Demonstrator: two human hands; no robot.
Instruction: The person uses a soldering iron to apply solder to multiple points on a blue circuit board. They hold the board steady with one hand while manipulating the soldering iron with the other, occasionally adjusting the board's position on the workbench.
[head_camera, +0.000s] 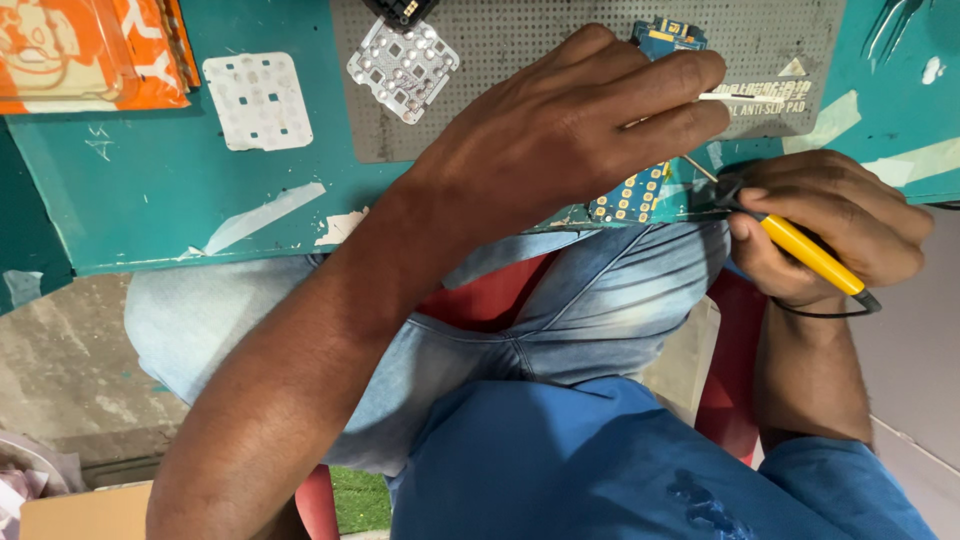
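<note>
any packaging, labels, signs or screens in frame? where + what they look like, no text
Orange plastic package with white graphics: top left corner, lying flat on the teal table, cut off by the frame.
Pale printed label and small triangle mark: right part of the grey perforated mat, just past the left hand.
No screens or signs are visible.

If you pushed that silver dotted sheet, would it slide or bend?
The silver dotted sheet looks thin and flat, so it is probably light and bendy. It lies on the grey perforated mat, which may grip it, so it likely slides little.
</note>
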